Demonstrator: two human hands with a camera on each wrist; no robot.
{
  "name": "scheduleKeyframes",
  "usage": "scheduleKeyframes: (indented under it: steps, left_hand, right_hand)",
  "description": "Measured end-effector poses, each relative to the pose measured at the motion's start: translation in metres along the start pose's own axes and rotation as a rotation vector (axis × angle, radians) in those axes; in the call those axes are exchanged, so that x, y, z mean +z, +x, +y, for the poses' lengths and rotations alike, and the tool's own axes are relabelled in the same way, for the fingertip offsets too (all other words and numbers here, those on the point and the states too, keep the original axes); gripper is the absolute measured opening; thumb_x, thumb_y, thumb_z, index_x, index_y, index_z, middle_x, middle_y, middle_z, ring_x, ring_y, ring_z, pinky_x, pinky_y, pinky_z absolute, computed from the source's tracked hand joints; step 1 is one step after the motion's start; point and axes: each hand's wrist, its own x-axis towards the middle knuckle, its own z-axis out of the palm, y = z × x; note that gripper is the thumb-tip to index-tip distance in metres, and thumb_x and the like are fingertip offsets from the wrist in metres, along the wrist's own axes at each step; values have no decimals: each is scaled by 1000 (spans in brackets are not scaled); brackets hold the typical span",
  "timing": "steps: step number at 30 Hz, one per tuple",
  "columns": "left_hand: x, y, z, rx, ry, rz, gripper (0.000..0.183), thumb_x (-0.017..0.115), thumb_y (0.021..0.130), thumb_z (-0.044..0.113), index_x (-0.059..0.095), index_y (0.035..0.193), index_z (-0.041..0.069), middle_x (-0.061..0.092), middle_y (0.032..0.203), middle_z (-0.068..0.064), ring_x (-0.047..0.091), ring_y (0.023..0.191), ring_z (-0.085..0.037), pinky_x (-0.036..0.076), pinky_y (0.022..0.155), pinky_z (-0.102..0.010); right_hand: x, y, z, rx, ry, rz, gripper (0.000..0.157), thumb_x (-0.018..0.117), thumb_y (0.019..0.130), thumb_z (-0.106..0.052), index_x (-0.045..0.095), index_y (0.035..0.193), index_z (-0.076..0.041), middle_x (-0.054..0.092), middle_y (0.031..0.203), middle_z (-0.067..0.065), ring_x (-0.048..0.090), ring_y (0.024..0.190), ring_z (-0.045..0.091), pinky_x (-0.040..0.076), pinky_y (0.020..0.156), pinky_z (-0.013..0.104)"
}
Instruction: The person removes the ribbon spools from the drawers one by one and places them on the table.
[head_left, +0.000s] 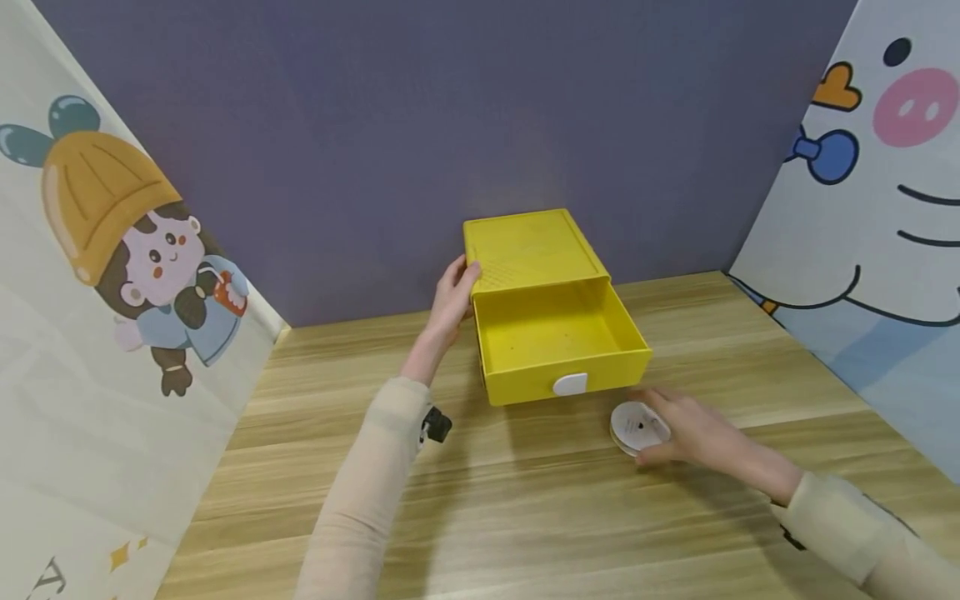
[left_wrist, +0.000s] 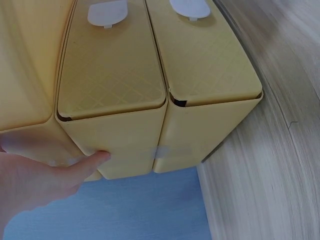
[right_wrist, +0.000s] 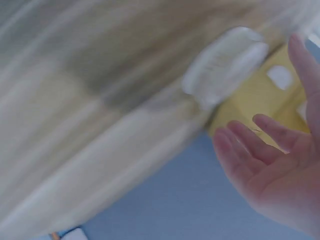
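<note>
One drawer (head_left: 525,386) stands pulled out of the yellow box (head_left: 534,250), so opening looks done; the spool (head_left: 636,425) sits outside on the table (head_left: 525,517), just before the drawer's right corner, neither stowed nor lifted. Left hand (head_left: 448,302) rests straight-fingered on the box's side, not clutching; right hand (head_left: 693,431) spreads loosely around the spool, no grasp, contact unclear.

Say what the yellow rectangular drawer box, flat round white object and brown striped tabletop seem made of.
Yellow drawer box: likely satin plastic, from thin walls and sheen. White object: plastic or card, matte; its marked face leaves this open. Tabletop: satin wood or laminate, by its grain.
</note>
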Motion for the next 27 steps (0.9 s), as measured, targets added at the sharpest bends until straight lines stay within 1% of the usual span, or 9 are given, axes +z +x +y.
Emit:
scheduleKeyframes:
  steps: [4,6,9,11,14,16,21,24,27]
  left_hand:
    - [-2,-1,1,-12,-2,-7,70,49,101,50,22,159,22,28,163,-2,40,142,-25,44,107,-49]
    - [-2,-1,1,-11,-2,-9,70,49,101,50,21,159,22,27,164,-1,38,144,-25,42,109,-51]
    - [-2,0,1,-9,-7,-10,70,49,101,50,21,159,21,26,164,-2,38,144,-25,41,110,-52]
    - [-2,-1,1,-11,-9,-12,70,49,101,49,21,159,21,26,164,-2,38,144,-25,42,110,-51]
    - [-1,-1,1,-15,-9,-13,71,48,101,49,20,160,20,27,164,-2,39,143,-25,43,108,-50]
    - [0,-1,1,-14,-7,-13,70,48,102,48,20,160,20,28,164,-2,40,142,-24,44,108,-50]
    - [-1,-1,1,-4,-9,-7,69,48,102,47,22,159,19,29,163,-3,42,140,-25,45,106,-49]
    - [-1,-1,1,0,-15,-2,68,49,102,45,22,159,18,30,163,-4,43,140,-25,46,105,-49]
    - [0,0,0,2,-17,-6,69,49,102,45,22,159,18,30,162,-5,44,139,-26,46,104,-49]
  right_hand:
    - [-15,-1,-20,-56,28,62,69,88,71,-40,62,122,-2,70,116,19,70,97,31,59,77,42]
    - [-20,0,-32,-60,100,60,59,84,77,-42,65,119,-5,72,112,13,71,92,22,59,73,34]
    - [-28,1,-50,-19,283,12,42,74,88,-39,69,117,-9,75,109,5,70,86,7,57,69,24]
    - [-32,3,-60,36,481,-57,38,66,96,-34,67,121,-6,75,110,7,69,86,4,57,70,23]
    - [-38,7,-72,126,735,-139,41,54,103,-31,62,128,1,72,117,15,70,89,8,58,71,26]
    - [-41,11,-78,176,855,-177,46,47,106,-32,59,131,6,68,123,22,71,90,14,60,73,29]
    - [-44,21,-87,262,996,-232,58,38,107,-43,58,132,6,63,131,24,70,94,18,60,80,32]
    - [-45,26,-89,314,1108,-280,66,34,106,-50,55,135,6,65,131,19,69,95,16,58,84,31]
    - [-45,30,-90,352,1206,-307,70,35,105,-54,52,137,5,70,124,10,68,91,12,58,83,28]
